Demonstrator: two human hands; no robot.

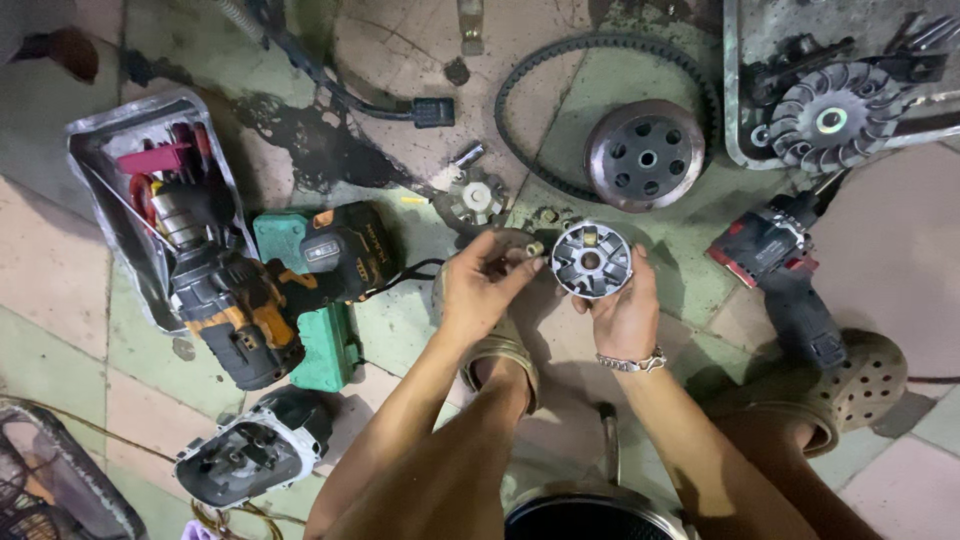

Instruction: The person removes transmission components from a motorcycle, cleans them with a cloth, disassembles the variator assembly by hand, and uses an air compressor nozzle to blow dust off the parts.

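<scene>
Grey metal, round and ribbed inside, the variator pulley [591, 260] is held upright in the head view by the right hand [624, 312], whose fingers are closed around its lower rim, above the tiled floor [420, 60] near the middle. A small roller weight [534, 249] is pinched between thumb and fingertips of the left hand [478, 288], just beside the pulley's left edge. A drive belt [520, 80] and clutch bell [643, 154] are noted on the floor beyond. Cordless drills [300, 285] are recorded left, an impact wrench [785, 270] right.
</scene>
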